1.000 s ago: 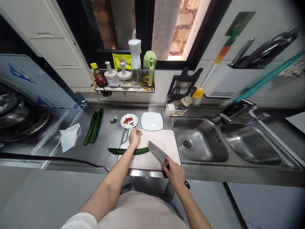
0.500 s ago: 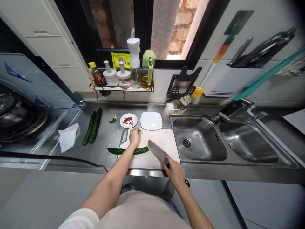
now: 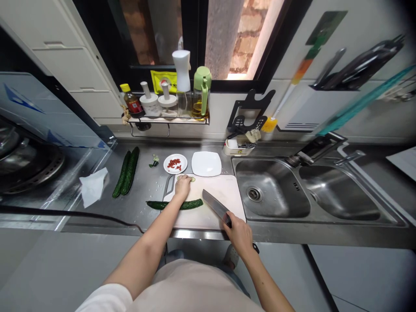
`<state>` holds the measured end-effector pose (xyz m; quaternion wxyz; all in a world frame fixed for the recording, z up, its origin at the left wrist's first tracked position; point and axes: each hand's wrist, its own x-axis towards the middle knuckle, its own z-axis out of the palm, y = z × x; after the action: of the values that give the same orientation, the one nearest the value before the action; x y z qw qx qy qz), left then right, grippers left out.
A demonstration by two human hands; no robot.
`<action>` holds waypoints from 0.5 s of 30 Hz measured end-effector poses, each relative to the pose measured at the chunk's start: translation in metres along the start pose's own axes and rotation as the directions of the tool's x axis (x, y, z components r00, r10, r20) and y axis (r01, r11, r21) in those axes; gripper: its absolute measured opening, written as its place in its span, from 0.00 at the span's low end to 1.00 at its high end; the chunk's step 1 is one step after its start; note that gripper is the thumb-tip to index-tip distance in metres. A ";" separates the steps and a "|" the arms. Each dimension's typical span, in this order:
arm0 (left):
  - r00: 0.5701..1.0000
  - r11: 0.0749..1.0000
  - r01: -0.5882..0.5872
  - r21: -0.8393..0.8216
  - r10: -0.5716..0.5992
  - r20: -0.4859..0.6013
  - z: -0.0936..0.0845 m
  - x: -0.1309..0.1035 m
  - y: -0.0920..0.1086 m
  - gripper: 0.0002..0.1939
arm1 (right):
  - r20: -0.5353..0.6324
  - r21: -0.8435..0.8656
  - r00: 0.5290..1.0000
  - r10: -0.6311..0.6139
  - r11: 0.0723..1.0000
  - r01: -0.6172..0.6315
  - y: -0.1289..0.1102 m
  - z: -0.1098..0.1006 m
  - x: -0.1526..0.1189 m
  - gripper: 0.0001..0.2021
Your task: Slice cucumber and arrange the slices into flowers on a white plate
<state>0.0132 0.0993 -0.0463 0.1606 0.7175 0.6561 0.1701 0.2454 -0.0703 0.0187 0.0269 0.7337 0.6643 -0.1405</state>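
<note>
My left hand (image 3: 183,186) is at the far edge of the white cutting board (image 3: 224,188), its fingers bent and together over pale green cucumber slices (image 3: 193,179). The fingertips partly hide the slices. In my right hand (image 3: 239,236) is a kitchen knife (image 3: 214,204), its wide blade low over the board and its tip pointing away to the left. A cut cucumber (image 3: 192,204) lies crosswise under my left forearm, its cut end near the blade and its other end past the board's left side.
Behind the board stand a small plate of red pieces (image 3: 180,158) and a white square plate (image 3: 206,164). Two whole cucumbers (image 3: 126,171), cucumber scraps (image 3: 155,161) and a white paper sheet (image 3: 93,187) lie left. A double sink (image 3: 273,190) is right; a condiment rack (image 3: 170,120) hangs behind.
My left hand has shifted slightly left along the far edge of the board, and more of the slices shows around its fingertips. The knife and the cut cucumber stay practically in place.
</note>
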 end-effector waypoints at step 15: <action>0.993 0.976 -0.110 -0.190 0.098 -0.069 -0.010 -0.068 0.015 0.11 | 0.135 0.057 0.988 0.074 0.995 -0.082 -0.008 -0.006 0.006 0.16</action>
<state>0.0167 0.0301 -0.0326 0.2008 0.7264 0.6025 0.2626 0.2394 -0.0619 0.0243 0.0535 0.7487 0.6271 -0.2082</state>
